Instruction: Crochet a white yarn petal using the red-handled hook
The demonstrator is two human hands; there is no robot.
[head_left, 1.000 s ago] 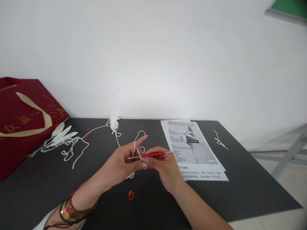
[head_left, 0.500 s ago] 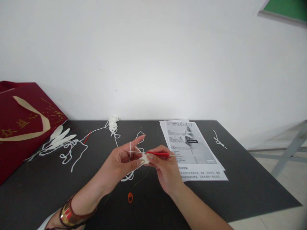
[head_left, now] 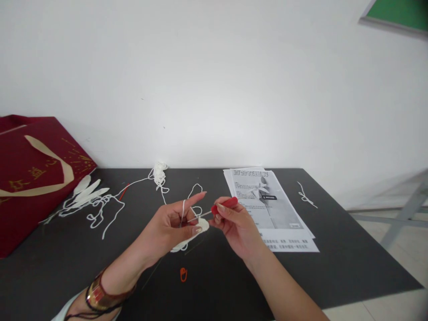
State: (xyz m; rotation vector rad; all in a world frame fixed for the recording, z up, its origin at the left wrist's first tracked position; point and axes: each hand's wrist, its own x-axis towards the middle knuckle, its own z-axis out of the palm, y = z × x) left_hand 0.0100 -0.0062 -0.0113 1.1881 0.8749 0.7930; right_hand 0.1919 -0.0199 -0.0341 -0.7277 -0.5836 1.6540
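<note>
My left hand [head_left: 172, 225] pinches a small white crochet piece [head_left: 203, 224] between thumb and fingers. White yarn [head_left: 183, 209] loops round its raised index finger. In my right hand [head_left: 236, 223] is a crochet hook [head_left: 229, 203] with a red handle, gripped between thumb and fingers. The hook's metal shaft points left and reaches the top edge of the crochet piece. Its tip is partly hidden by yarn and the left fingers. An orange stitch marker [head_left: 183, 274] lies on the table below the hands. A thin dark wire [head_left: 152, 274] runs beneath the left hand.
A dark table [head_left: 334, 263] stands against a white wall. Printed sheets [head_left: 287, 214] lie right of centre, with a short knotted yarn piece [head_left: 306, 196] beyond. At left are a red paper bag [head_left: 40, 178], several white petal-shaped pieces [head_left: 87, 196], another red hook [head_left: 124, 191] and a yarn bundle [head_left: 159, 174].
My right hand has drawn back slightly, and the hook's handle is now tilted up to the right. More of the crochet piece shows. My left hand keeps its hold.
</note>
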